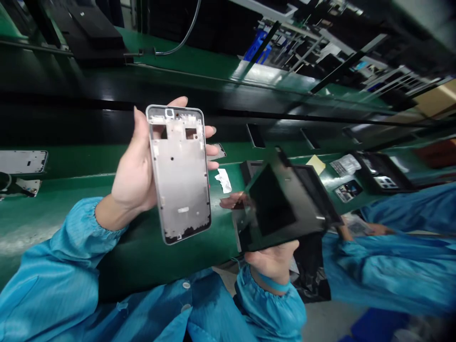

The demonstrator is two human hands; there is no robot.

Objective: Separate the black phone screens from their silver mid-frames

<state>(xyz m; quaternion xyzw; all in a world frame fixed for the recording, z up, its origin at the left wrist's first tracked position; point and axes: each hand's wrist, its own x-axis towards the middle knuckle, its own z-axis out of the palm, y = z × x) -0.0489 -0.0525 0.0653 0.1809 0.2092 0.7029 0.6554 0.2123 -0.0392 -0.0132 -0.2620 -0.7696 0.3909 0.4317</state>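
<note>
My left hand (pixel 133 166) is wrapped round a grey metal phone frame (pixel 183 178). The frame stands nearly upright, its inner side facing me, with two square cut-outs near the top. On the right, my right hand (pixel 272 260) grips the lower edge of a dark phone screen (pixel 272 202), which is tilted and smeared by motion. Fingers of that hand show past the screen's left edge; the rest are hidden behind it. A crumpled white scrap (pixel 223 181) lies on the green bench between the two hands.
Behind the screen, a black tray (pixel 249 167) rests on the bench. Another phone frame (pixel 23 161) lies at far left. Dark phone-shaped pieces (pixel 255 136) sit along the black conveyor strip (pixel 171 128). A co-worker in a blue sleeve (pixel 399 251) works close on the right.
</note>
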